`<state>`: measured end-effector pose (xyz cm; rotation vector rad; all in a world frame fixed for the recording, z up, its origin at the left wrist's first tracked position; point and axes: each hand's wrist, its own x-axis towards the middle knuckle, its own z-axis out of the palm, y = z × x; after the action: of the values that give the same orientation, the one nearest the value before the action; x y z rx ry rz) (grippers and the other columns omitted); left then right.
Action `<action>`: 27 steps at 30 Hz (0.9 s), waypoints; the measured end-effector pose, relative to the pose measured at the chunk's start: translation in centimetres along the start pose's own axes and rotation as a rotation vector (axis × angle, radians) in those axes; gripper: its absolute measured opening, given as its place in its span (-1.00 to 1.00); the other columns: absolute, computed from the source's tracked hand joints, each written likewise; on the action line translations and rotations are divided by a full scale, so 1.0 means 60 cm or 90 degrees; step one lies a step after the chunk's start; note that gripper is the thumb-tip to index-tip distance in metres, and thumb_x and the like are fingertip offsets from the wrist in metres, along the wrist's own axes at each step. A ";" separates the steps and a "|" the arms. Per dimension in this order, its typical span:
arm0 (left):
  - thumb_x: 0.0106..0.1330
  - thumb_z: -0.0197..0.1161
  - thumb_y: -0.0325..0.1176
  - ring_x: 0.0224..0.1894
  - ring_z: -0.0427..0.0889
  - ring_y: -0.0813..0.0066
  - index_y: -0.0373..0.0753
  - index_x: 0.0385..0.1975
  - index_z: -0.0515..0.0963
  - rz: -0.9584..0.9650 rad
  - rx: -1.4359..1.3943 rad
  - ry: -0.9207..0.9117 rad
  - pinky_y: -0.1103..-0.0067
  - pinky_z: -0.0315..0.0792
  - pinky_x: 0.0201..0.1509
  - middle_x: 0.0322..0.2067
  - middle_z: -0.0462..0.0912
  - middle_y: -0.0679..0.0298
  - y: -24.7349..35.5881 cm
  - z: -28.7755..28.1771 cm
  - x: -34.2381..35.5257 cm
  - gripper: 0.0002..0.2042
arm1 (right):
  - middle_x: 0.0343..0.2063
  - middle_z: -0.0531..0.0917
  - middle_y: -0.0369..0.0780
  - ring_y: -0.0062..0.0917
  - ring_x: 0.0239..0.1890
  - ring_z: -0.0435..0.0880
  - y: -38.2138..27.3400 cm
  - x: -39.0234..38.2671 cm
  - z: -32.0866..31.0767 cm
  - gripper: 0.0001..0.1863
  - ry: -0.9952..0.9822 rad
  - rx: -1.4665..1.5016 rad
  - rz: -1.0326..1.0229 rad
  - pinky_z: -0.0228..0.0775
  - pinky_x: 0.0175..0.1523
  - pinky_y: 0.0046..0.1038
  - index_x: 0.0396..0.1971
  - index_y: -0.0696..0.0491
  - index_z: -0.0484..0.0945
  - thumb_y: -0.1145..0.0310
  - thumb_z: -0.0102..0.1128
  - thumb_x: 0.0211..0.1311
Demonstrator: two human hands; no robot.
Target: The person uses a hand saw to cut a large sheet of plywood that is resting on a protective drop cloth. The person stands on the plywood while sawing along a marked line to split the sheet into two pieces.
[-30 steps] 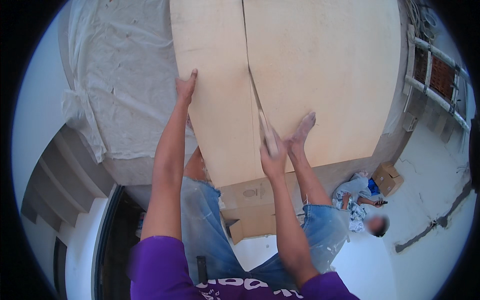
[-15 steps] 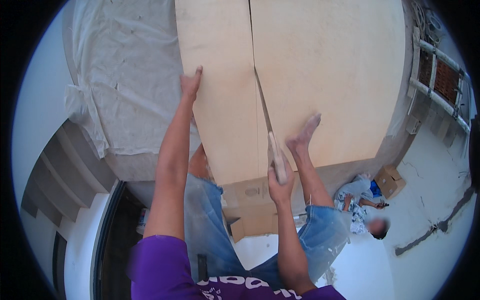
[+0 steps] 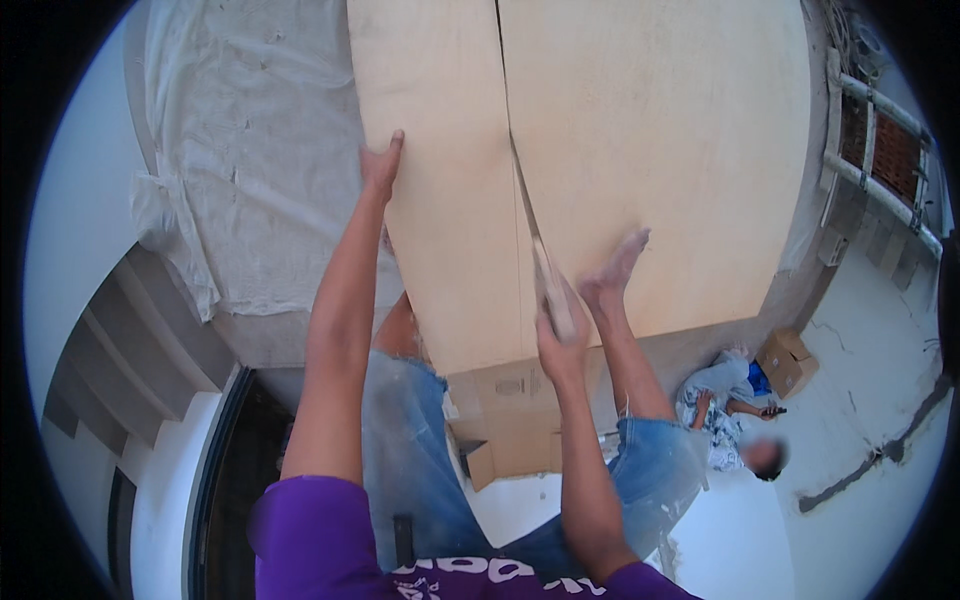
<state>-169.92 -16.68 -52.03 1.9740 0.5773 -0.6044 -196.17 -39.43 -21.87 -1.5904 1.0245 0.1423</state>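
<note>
A large pale plywood board (image 3: pixel 660 150) lies before me, split by a long dark cut from its far edge. My right hand (image 3: pixel 564 342) is closed around the handle of a handsaw (image 3: pixel 528 203), whose narrow blade sits in the near end of that cut. A thin straight line continues toward me from there. At the board's left edge, my left hand (image 3: pixel 381 168) grips with the thumb on top; its other fingers are mostly hidden. My bare right foot (image 3: pixel 620 262) rests on the board, right of the saw.
Wrinkled pale sheeting (image 3: pixel 270 150) covers the surface at left. A cardboard box (image 3: pixel 505 400) is below the near edge. Down at right, a person (image 3: pixel 725 405) holds a small dark object beside another carton (image 3: pixel 788 362). A ladder-like frame (image 3: pixel 880 150) stands far right; steps (image 3: pixel 150 330) descend at left.
My right hand and the saw have moved slightly forward, away from me, along the cut. My left hand keeps its place on the board's edge.
</note>
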 end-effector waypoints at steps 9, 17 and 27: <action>0.11 0.52 0.02 0.09 0.58 0.13 -0.60 0.10 0.32 -0.043 -0.008 -0.011 0.37 0.48 0.15 0.09 0.53 -0.14 0.003 -0.003 0.003 -0.18 | 0.04 0.65 0.01 -0.32 0.13 0.63 0.003 -0.033 -0.009 -0.41 0.025 -0.033 0.010 0.39 0.24 -0.37 0.21 0.25 0.46 0.58 0.09 0.06; 0.11 0.52 0.03 0.10 0.57 0.12 -0.60 0.09 0.32 -0.014 -0.007 -0.030 0.35 0.49 0.15 0.08 0.52 -0.17 0.041 0.019 0.018 -0.18 | 0.05 0.64 0.02 -0.35 0.14 0.62 -0.010 0.192 0.061 -0.40 -0.031 0.000 0.130 0.39 0.22 -0.42 0.20 0.27 0.45 0.60 0.07 0.04; 0.08 0.53 0.06 0.12 0.56 0.08 -0.61 0.11 0.31 -0.035 -0.020 -0.054 0.35 0.47 0.18 0.09 0.52 -0.18 0.028 0.023 -0.007 -0.14 | 0.01 0.65 0.02 -0.35 0.08 0.64 0.038 0.011 -0.016 -0.38 0.023 -0.046 -0.040 0.40 0.19 -0.42 0.21 0.27 0.45 0.64 0.05 0.01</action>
<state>-169.43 -18.71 -51.27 1.8978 0.5874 -0.7056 -197.72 -40.42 -23.66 -1.6950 1.0049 0.1091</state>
